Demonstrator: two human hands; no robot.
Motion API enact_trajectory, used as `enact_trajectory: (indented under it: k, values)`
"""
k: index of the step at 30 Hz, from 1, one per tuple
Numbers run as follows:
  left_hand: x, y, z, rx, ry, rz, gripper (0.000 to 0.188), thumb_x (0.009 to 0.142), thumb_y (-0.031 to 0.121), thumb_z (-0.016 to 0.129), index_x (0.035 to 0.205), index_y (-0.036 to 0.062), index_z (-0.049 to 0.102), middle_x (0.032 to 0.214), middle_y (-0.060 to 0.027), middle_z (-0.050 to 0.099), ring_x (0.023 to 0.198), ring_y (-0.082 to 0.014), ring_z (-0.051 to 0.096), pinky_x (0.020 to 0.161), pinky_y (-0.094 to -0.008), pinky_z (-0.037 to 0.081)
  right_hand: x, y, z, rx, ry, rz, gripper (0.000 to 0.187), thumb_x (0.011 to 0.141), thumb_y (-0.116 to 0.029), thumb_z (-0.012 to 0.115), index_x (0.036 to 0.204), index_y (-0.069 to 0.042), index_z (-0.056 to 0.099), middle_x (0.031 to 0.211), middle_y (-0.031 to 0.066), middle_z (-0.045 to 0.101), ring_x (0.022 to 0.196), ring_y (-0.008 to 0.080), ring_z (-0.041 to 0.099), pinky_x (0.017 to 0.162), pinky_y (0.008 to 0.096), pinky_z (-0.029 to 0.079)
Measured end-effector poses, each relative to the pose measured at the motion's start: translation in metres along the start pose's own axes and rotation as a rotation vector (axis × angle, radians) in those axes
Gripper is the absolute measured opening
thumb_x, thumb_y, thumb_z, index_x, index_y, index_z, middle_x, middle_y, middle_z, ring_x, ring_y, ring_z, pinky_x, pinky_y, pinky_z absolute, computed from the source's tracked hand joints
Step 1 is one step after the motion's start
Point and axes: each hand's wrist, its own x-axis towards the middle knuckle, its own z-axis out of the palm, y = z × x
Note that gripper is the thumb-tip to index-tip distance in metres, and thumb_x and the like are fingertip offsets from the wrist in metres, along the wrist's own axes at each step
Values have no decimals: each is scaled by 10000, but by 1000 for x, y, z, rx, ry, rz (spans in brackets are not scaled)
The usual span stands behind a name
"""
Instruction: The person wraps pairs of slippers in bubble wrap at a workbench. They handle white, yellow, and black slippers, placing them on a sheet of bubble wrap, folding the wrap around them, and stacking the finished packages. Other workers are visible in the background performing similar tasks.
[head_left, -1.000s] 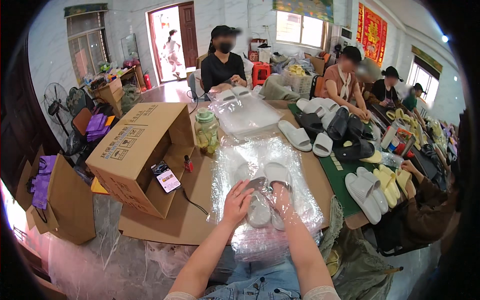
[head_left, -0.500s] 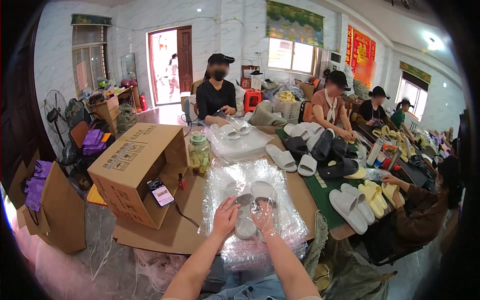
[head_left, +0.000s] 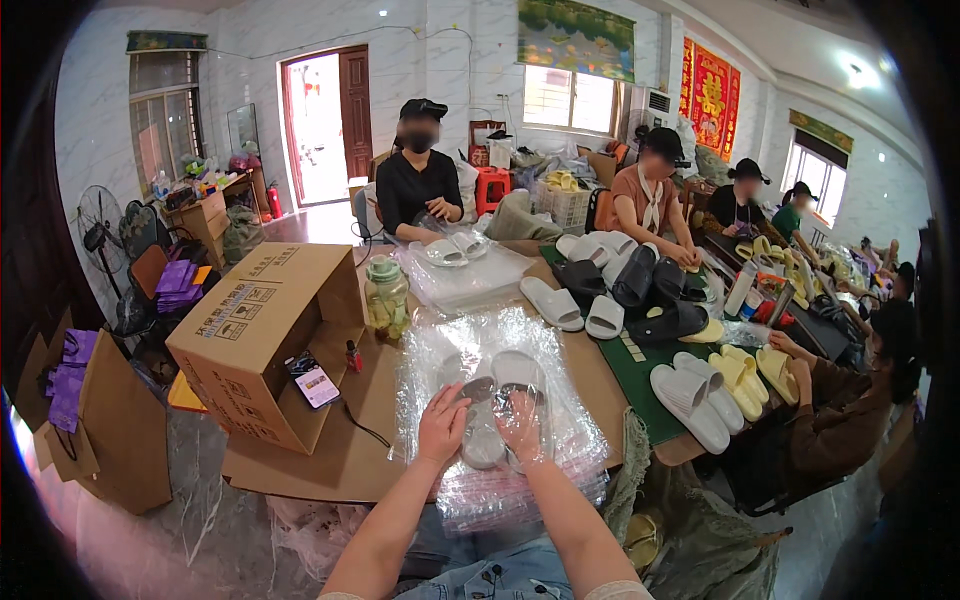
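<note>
A pair of grey slide slippers (head_left: 520,372) lies inside a clear plastic bag, on a stack of clear plastic bags (head_left: 575,420) in front of me. My left hand (head_left: 441,425) rests at the left slipper, fingers stretched over its strap edge. Over the lower part of the right slipper lies my right hand (head_left: 518,428), its fingers extended toward the strap. Glare on the film blurs the right fingertips, and I cannot tell whether that hand is under the plastic.
On the left stand a cardboard box (head_left: 250,345), a phone (head_left: 313,381), a small red bottle (head_left: 353,357) and a glass jar (head_left: 386,300). Across the table, a person (head_left: 420,180) handles bagged slippers. Several loose slippers (head_left: 690,395) cover the green mat at right, where other people sit.
The view has shifted slightly, so the scene sits further left. My hands stay at the bagged slippers with little movement. The person opposite has raised a hand a little.
</note>
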Motion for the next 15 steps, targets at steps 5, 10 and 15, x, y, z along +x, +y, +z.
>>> enact_trajectory:
  k: [5,10,15]
  values:
    - [6,6,6,-5,6,32,197,937,119,612,1059,52,751,1384,-118,632,1257,-372,589,1080,-437,462,-22,27,13,-57,-44,69,500,824,-314,791,1200,-28,628,1185,221,641,1081,427,626,922,519,533]
    - [0,-3,3,17,19,22,196,939,123,610,1055,54,752,1384,-110,634,1255,-369,591,1078,-432,465,-19,16,17,19,-83,129,527,821,-334,792,1216,-31,618,1193,228,641,1088,415,630,920,506,539]
    - [3,1,3,-6,12,1,200,945,122,603,1061,64,755,1385,-106,634,1274,-357,579,1079,-427,462,-13,17,9,-79,-83,22,472,838,-303,779,1194,-30,629,1157,205,648,1056,402,636,906,498,541]
